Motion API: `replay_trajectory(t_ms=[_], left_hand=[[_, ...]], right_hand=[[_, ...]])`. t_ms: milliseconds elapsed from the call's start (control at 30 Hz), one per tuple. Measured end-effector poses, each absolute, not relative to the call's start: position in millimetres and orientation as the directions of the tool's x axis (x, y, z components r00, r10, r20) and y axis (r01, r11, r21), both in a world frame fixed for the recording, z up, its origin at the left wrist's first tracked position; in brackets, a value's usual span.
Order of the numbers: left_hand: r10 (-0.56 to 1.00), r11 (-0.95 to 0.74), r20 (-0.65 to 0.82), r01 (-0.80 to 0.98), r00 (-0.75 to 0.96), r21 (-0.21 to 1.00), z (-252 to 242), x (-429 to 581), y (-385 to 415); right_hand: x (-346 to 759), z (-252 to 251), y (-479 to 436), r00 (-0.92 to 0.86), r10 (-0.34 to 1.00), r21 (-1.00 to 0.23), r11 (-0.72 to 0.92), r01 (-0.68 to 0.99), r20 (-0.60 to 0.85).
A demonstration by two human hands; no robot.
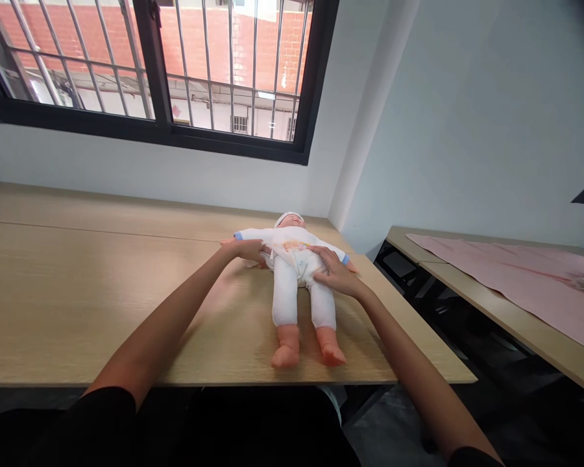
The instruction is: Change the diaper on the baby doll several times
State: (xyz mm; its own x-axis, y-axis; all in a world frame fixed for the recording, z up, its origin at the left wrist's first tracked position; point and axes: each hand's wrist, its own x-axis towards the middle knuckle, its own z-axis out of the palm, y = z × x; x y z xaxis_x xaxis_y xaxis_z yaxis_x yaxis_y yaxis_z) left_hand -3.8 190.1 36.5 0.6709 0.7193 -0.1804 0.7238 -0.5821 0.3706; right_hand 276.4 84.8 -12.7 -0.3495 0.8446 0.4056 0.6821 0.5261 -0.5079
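Baby doll is flat on its back on the counter, bare feet by the near edge. Diaper is already at the hips, no clue if it's fastened. Right hand is loosely spread at one hip; left hand is across from it, partly hidden, so can't tell if it's gripping. Farther up, white top and cap are both on.

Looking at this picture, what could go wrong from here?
The doll lies with its feet close to the near edge of the table, so a pull might slide them past it. The left hand and right hand are at either side of the diaper; uneven tugging could leave it crooked.
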Motion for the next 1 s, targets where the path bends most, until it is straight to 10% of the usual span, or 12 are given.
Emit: replay_trajectory(t_ms=[633,1000], left_hand=[[0.718,-0.452,-0.213,0.676,0.663,0.581,81.2,-39.2,184.5],[0.723,-0.378,-0.169,0.589,0.669,0.714,74.7,-46.2,194.5]], right_hand=[[187.5,30.9,106.7,-0.543,0.68,-0.297,0.718,0.629,0.493],[151.4,28.6,155.5,-0.218,0.918,-0.198,0.293,0.935,0.33]])
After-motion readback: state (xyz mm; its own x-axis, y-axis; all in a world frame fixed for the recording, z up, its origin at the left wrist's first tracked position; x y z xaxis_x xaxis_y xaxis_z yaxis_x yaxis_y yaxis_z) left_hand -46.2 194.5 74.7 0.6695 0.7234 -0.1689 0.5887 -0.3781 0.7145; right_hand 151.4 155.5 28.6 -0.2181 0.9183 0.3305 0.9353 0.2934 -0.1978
